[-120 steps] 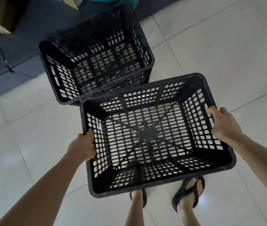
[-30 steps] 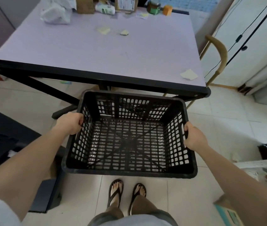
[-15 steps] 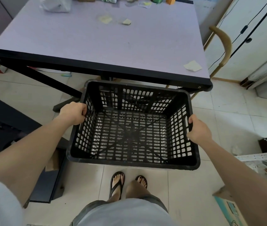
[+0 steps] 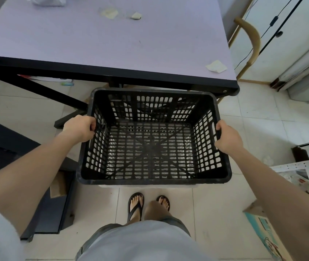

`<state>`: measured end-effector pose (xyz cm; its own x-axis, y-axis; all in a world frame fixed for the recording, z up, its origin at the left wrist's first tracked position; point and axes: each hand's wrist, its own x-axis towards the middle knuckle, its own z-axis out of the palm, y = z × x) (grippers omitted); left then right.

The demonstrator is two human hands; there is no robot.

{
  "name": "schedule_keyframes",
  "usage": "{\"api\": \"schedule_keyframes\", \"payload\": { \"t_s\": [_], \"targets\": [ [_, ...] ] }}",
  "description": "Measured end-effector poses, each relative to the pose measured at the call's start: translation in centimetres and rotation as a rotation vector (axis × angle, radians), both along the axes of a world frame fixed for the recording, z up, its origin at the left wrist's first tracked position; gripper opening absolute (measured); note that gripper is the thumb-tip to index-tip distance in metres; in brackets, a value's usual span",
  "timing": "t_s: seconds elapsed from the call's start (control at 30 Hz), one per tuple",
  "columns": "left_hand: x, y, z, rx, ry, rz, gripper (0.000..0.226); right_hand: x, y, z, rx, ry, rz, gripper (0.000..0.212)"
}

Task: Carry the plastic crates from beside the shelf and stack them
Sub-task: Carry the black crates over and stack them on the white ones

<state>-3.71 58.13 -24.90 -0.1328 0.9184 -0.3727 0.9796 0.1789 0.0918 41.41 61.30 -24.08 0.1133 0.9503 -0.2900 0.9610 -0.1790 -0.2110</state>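
A black slotted plastic crate (image 4: 153, 180) hangs in the air in front of me, open side up and empty, just short of the table's front edge. My left hand (image 4: 79, 129) grips its left wall near the rim. My right hand (image 4: 228, 139) grips the handle slot in its right wall. A pale object shows through the crate's floor and under its near rim; I cannot tell what it is. No other crate is in view.
A lilac table (image 4: 112, 46) with a black edge and black legs stands right ahead, scraps of paper on it. A wooden chair back (image 4: 251, 40) rises at its right. Dark low furniture (image 4: 2, 146) is on the left, boxes (image 4: 266, 228) on the right floor. My feet (image 4: 148, 206) stand below the crate.
Four seconds ago I held the crate next to a second crate on the floor. Since then I have turned to the table, and in the last second the crate has come lower.
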Motion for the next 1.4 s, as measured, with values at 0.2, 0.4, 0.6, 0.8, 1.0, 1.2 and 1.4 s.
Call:
{"api": "schedule_keyframes", "payload": {
  "t_s": [0.2, 0.4, 0.6, 0.8, 1.0, 1.2, 1.4],
  "targets": [
    [-0.1, 0.2, -0.2, 0.002, -0.008, -0.009, 0.009, 0.2, 0.0, -0.2, -0.088, 0.009, 0.004, 0.042],
    [-0.1, 0.5, -0.3, -0.015, 0.002, -0.001, 0.011, 0.0, -0.3, -0.3, -0.094, 0.003, 0.006, 0.042],
    [0.1, 0.7, -0.3, -0.064, 0.024, 0.029, 0.011, -0.2, -0.6, -0.6, -0.081, -0.021, -0.021, 0.042],
    [1.0, 0.6, 0.6, -0.135, 0.08, 0.03, 0.01, -0.6, -0.6, -0.2, -0.201, -0.11, 0.002, 0.048],
    [0.9, -0.1, 0.8, -0.205, 0.115, 0.028, 0.014, -1.1, -1.4, -0.1, -0.315, -0.122, 0.035, 0.052],
    [0.5, -2.0, 1.7, -0.129, 0.043, 0.116, 0.051, -1.4, -2.7, 0.5, -0.341, -0.2, 0.091, 0.057],
    [2.9, -8.2, 7.8, -0.008, 0.007, 0.332, 0.043, -5.0, -2.9, 2.5, -0.143, -0.287, 0.387, 0.059]
  ]
}}
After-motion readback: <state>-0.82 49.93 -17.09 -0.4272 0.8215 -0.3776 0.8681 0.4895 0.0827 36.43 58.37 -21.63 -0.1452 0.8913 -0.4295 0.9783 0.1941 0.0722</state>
